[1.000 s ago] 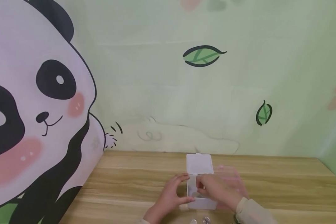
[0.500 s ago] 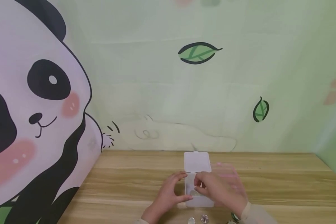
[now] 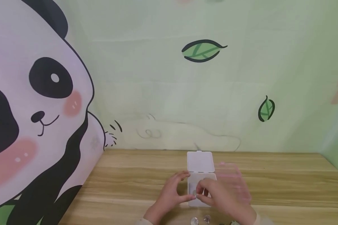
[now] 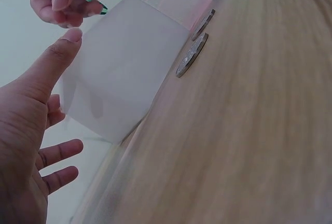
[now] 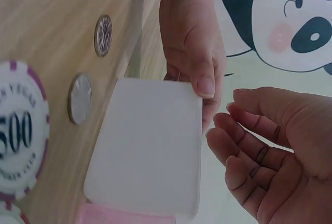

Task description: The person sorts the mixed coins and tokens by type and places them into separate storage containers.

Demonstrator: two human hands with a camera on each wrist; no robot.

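A white plastic box stands on the table with its lid tipped back. My left hand holds the box along its left side, thumb at the front rim and fingertips near the back corner. Above the box's front rim, my right hand has its fingers loosely curled, with nothing visible in them in the right wrist view. A grey coin-like disc shows inside the box beside those fingertips. Two silver coins, one on the left and another on the right, lie in front of the box.
A translucent pink box sits to the right, close beside the white box. Poker chips, including a white and purple one, lie near the coins. A panda-printed cloth rises behind the wooden table.
My right hand has come up out of the white box toward its front rim. The left hand keeps its hold on the box, and the view has shifted slightly.
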